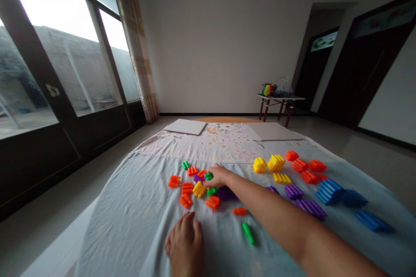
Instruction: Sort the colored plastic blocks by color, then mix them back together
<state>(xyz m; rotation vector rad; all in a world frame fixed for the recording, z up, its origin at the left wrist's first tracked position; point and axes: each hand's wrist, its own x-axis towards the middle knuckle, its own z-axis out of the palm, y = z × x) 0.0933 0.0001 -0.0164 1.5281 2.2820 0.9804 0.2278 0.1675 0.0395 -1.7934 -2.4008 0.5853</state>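
Observation:
My right hand (pixel 218 175) reaches over a mixed pile of ribbed plastic pieces, its fingertips closed on a green plastic piece (pixel 209 176). Beneath and beside it lie a yellow piece (pixel 199 189), another green piece (pixel 212 191) and several orange pieces (pixel 187 188). My forearm passes over some purple pieces (pixel 226 193) and partly hides them. Nearer to me, my left hand (pixel 186 242) rests on the cloth with nothing in it, fingers loosely bent and thumb apart. A lone orange piece (pixel 239 211) and a green stick-shaped piece (pixel 248 233) lie right of it.
On the right of the cloth-covered table (pixel 130 207) sit groups of yellow (pixel 276 162), orange (pixel 299 165), purple (pixel 311 209) and blue pieces (pixel 329 191). Two flat boards (pixel 186 127) (pixel 275 131) lie at the far edge. Behind stands a small table (pixel 280 97) with bags.

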